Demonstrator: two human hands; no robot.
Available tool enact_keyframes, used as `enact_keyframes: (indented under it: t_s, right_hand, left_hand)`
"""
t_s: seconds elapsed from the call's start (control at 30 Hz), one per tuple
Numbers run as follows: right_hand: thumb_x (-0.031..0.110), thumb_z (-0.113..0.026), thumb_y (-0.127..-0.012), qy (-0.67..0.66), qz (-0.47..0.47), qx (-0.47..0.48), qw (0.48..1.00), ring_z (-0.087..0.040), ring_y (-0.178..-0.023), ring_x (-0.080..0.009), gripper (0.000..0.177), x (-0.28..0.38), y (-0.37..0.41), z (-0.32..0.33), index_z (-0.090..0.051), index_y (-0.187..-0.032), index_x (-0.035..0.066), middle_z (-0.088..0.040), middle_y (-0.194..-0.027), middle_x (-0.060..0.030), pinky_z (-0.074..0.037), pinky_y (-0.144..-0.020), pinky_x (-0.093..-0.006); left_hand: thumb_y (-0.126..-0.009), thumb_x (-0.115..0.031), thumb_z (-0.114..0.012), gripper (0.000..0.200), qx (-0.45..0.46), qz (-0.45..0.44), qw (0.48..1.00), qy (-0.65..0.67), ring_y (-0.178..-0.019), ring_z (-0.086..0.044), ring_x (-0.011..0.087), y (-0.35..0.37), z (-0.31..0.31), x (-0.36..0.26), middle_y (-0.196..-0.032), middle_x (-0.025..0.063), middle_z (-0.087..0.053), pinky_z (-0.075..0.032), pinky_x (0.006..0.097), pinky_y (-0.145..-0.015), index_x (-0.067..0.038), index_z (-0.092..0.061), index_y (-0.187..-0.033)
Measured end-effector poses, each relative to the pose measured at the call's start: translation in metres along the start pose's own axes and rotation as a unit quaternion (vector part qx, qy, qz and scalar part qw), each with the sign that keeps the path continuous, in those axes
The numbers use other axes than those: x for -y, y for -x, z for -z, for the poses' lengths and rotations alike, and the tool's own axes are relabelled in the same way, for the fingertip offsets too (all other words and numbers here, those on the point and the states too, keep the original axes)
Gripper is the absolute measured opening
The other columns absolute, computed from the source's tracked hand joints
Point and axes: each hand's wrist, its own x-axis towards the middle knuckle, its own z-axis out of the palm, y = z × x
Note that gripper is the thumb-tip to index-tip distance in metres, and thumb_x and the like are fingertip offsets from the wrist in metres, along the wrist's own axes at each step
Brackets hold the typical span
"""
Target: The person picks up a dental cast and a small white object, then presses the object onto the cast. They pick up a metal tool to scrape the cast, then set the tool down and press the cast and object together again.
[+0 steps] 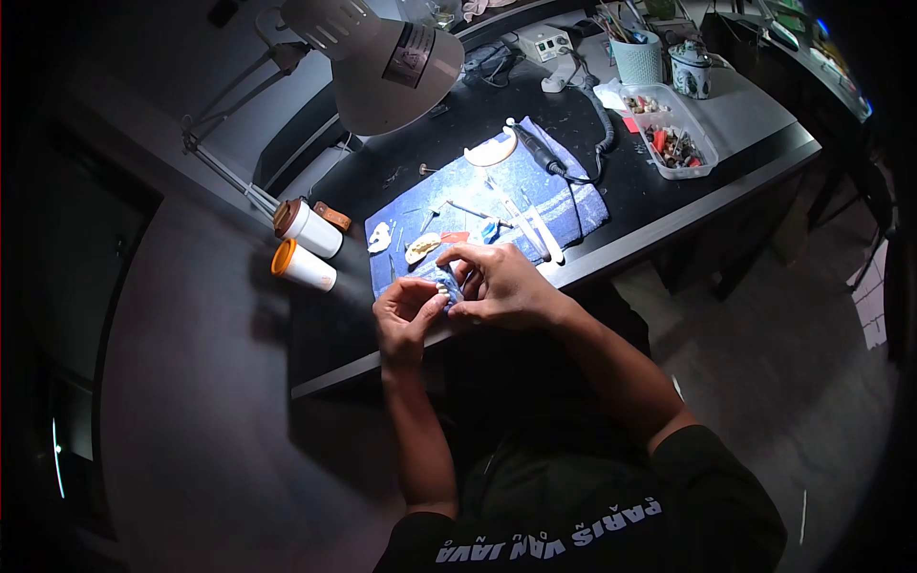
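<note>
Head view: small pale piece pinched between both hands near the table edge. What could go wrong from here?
1. Drop: the left hand and right hand pinch the small pale piece close to the near edge of the dark table; a slip could send it to the floor.
2. Snag: thin metal tools lie loose on the blue cloth just beyond the knuckles; a forward reach may knock them.

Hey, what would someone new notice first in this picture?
The white desk lamp at top, lighting a blue towel strewn with tools on the black desk. At the towel's near edge, the left hand and right hand pinch a small piece between them.
</note>
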Motion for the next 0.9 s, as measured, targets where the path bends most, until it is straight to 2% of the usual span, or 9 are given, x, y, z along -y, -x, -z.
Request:
enact_keyframes:
  t_s: [0.2,0.3,0.4,0.5,0.6,0.9]
  right_hand:
    - [0.007,-0.095,-0.078,0.007,0.01,0.007,1.0,-0.073,-0.078,-0.0073,0.057,-0.0044,-0.0011,0.0005,-0.069,-0.129,0.002,-0.073,-0.093,-0.0047,-0.061,-0.07,-0.0231]
    - [0.012,-0.095,-0.077,0.005,0.01,0.004,1.0,-0.08,-0.081,-0.0172,0.056,-0.0054,-0.0017,0.0008,-0.07,-0.126,0.003,-0.075,-0.091,-0.009,-0.065,-0.076,-0.0304]
    - [0.012,-0.094,-0.079,0.001,0.0,0.003,1.0,-0.08,-0.08,-0.0171,0.054,-0.002,-0.0016,0.0014,-0.07,-0.126,0.002,-0.076,-0.091,-0.0089,-0.065,-0.076,-0.0294]
    - [0.007,-0.095,-0.079,-0.011,-0.021,0.007,1.0,-0.076,-0.079,-0.0103,0.057,0.0029,-0.0003,0.0018,-0.068,-0.129,-0.001,-0.075,-0.092,-0.0071,-0.064,-0.074,-0.0249]
    - [0.009,-0.096,-0.079,0.001,-0.005,-0.007,1.0,-0.074,-0.076,-0.0086,0.056,-0.0007,-0.0008,-0.0002,-0.068,-0.127,-0.002,-0.075,-0.088,-0.0067,-0.062,-0.071,-0.0247]
    - [0.011,-0.096,-0.081,-0.012,-0.011,0.007,1.0,-0.074,-0.076,-0.0083,0.056,0.0031,-0.001,0.0023,-0.068,-0.128,-0.002,-0.075,-0.085,-0.0068,-0.062,-0.071,-0.0248]
  left_hand:
    - [-0.091,0.006,-0.082,0.016,0.004,0.002,1.0,-0.026,-0.088,-0.073,0.011,-0.0007,0.0022,0.0032,-0.097,0.0067,-0.077,-0.057,0.0256,-0.085,0.002,-0.074,-0.104]
    - [-0.091,0.004,-0.083,0.016,0.006,-0.003,0.998,-0.062,-0.089,-0.073,0.0115,-0.0002,0.002,0.0008,-0.097,0.0071,-0.078,-0.057,0.0261,-0.085,0.002,-0.075,-0.104]
    - [-0.092,0.002,-0.083,0.014,-0.002,-0.012,0.998,-0.056,-0.088,-0.074,0.0114,0.0,-0.0017,-0.0019,-0.095,0.0069,-0.079,-0.058,0.0265,-0.085,0.001,-0.076,-0.104]
    - [-0.093,0.0,-0.083,0.013,-0.005,-0.011,0.999,-0.044,-0.089,-0.074,0.011,0.0009,-0.0007,-0.0017,-0.095,0.0067,-0.079,-0.058,0.0266,-0.085,0.001,-0.076,-0.104]
    - [-0.093,0.0,-0.083,0.013,-0.004,-0.007,1.0,-0.028,-0.089,-0.074,0.0108,-0.0016,-0.0016,-0.0011,-0.096,0.0066,-0.079,-0.058,0.0265,-0.084,0.001,-0.076,-0.104]
    - [-0.094,0.0,-0.083,0.01,-0.01,-0.005,0.999,-0.044,-0.093,-0.075,0.0133,0.0026,0.0029,0.0018,-0.1,0.0094,-0.08,-0.059,0.0277,-0.088,0.003,-0.079,-0.103]
